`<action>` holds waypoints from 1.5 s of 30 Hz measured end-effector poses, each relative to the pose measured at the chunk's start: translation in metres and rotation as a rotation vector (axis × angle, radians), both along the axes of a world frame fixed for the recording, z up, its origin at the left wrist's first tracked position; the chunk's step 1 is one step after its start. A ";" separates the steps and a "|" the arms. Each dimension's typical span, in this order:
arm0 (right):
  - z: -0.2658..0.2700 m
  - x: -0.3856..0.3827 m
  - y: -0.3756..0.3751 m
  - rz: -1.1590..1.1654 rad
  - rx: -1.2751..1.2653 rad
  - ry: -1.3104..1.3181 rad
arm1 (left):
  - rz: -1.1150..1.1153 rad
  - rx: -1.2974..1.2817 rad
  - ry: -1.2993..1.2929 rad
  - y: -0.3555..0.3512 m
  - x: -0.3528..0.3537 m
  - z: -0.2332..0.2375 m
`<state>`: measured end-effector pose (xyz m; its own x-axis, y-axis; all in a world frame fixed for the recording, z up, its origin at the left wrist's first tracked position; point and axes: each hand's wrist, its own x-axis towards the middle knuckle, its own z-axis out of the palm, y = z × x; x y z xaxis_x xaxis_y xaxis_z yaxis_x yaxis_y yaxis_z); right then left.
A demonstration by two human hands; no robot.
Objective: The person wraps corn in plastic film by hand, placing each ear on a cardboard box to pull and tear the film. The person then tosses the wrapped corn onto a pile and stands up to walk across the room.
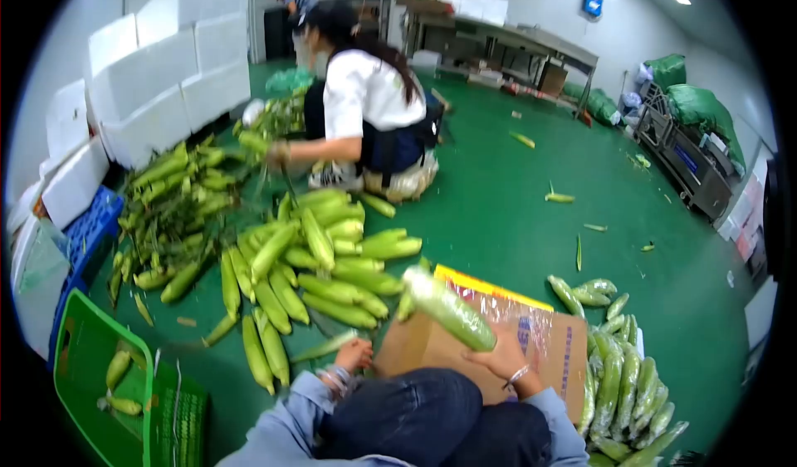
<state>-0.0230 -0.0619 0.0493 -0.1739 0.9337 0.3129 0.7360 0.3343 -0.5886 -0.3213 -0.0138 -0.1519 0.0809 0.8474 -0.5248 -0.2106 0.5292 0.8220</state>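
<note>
Right fingers (491,359) grasp wrapped corn (455,311) over cardboard (558,351); left fingers (358,352) unclear. Wrapped ears (610,384) lie right of it, unwrapped ears (272,303) left.

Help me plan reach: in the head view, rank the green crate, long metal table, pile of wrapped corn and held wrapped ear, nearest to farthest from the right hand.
1. Held wrapped ear, in the right hand
2. Pile of wrapped corn, right side
3. Green crate, lower left
4. Long metal table, at the back
</note>
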 end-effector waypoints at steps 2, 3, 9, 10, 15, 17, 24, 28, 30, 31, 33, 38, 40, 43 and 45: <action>-0.004 0.007 -0.019 -0.072 -0.328 0.274 | -0.342 0.289 0.215 -0.018 -0.010 -0.038; 0.008 0.013 -0.019 -0.226 -0.609 0.383 | -0.423 0.341 0.325 -0.025 -0.007 -0.033; -0.002 0.040 -0.070 -0.489 -0.259 0.863 | -0.528 0.148 0.048 -0.032 0.015 -0.020; -0.008 0.045 -0.081 -0.509 -0.261 0.849 | -0.541 0.132 0.042 -0.029 0.020 -0.019; -0.013 0.055 -0.103 -0.686 -0.254 1.164 | -0.383 0.247 -0.123 -0.019 0.036 -0.010; -0.011 0.048 -0.102 -0.728 -0.261 1.081 | -0.297 0.260 -0.145 -0.017 0.028 0.005; 0.001 0.021 -0.082 -0.478 -0.290 0.105 | -0.632 0.690 0.303 -0.034 0.063 -0.012; -0.005 0.020 -0.087 -0.485 -0.442 0.352 | -0.754 0.725 0.406 -0.020 0.070 0.005; -0.016 0.040 -0.094 -0.456 -0.472 0.285 | -0.730 0.763 0.480 -0.027 0.076 0.009; -0.016 0.045 -0.095 -0.418 -0.504 0.219 | -0.696 0.798 0.559 -0.030 0.078 0.013; -0.014 0.054 -0.097 -0.440 -0.462 0.188 | -0.710 0.799 0.596 -0.033 0.077 0.019; 0.015 0.009 -0.086 -0.507 -0.440 0.420 | -0.684 0.801 0.593 -0.027 0.073 0.011; 0.022 0.007 -0.089 -0.543 -0.493 0.424 | -0.553 0.873 0.674 -0.008 0.059 0.019; 0.025 0.004 -0.091 -0.616 -0.521 0.393 | -0.281 0.786 1.057 0.041 0.024 0.046; 0.014 0.018 -0.096 -0.492 -0.420 0.307 | 0.027 0.947 1.451 0.088 -0.011 0.035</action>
